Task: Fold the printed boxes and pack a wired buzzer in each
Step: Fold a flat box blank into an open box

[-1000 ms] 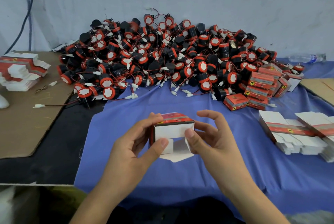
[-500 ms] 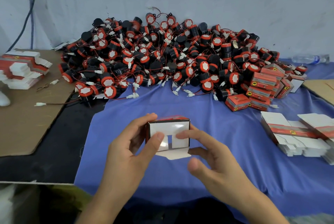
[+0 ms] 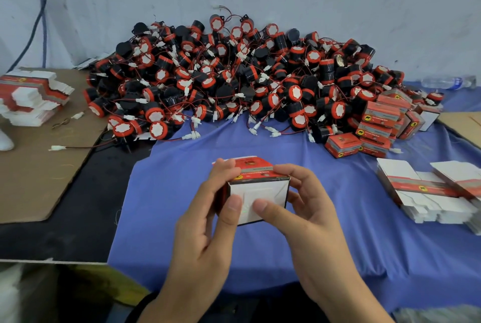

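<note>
The printed box is held just above the blue-covered surface, near the buzzer pile. The left hand grips its left side with fingers curled over the red top, the right hand grips its right side, and both thumbs press on the white end flaps. Judged step is closing this end: the thumbs should push the flaps flat and square until the tuck seats, while the fingers brace the walls without crushing them.
</note>
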The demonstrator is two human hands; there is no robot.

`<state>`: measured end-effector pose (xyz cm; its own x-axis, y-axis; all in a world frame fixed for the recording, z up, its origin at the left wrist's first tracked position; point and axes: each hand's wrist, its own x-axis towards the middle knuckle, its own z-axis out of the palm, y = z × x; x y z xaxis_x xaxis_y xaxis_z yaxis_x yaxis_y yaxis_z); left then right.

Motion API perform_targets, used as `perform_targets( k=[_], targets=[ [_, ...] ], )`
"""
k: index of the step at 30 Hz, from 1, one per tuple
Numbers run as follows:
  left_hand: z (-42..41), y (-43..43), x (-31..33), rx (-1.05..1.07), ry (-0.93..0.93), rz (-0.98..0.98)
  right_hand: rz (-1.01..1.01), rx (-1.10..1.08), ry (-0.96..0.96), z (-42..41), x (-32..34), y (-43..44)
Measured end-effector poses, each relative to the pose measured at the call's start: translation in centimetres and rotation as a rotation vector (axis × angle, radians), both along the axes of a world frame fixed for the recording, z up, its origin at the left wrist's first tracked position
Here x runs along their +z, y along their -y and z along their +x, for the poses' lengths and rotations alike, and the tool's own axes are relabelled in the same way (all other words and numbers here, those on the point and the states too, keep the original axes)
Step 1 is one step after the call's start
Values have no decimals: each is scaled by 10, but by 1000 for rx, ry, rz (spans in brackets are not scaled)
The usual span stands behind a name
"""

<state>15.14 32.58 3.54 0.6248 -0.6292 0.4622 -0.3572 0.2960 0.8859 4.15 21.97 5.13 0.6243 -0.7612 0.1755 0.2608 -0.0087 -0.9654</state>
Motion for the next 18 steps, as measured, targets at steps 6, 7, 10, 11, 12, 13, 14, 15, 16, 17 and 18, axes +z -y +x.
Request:
perform_targets(
  k=[6,7,10,11,12,13,14,15,16,17,18],
  targets=[
    [-10,7,-11,93,65,-58,35,-42,-3,3,1,-5],
    [-11,9,-13,126,60,-78,33,-47,-10,3,1,-6],
    [-16,13,-16,228,75,-108,69,-59,-19,6,-1,-8],
    [-18,15,-18,256,79,-110,82,-60,-22,6,-2,-9],
    [-20,16,-19,282,78,-111,86,-66,-29,7,-3,-10],
    [-22,17,-19,303,78,-108,84,-77,-36,7,-4,-11],
    [-23,18,-20,320,85,-105,82,-89,-38,7,-4,-11],
    [-24,18,-20,331,94,-104,86,-96,-35,7,-5,-12],
    [-24,18,-20,336,99,-108,94,-96,-31,8,-5,-12],
    [-24,18,-20,339,101,-114,101,-93,-28,8,-6,-12],
    [-23,17,-21,341,107,-120,106,-91,-29,8,-6,-12]
  ],
)
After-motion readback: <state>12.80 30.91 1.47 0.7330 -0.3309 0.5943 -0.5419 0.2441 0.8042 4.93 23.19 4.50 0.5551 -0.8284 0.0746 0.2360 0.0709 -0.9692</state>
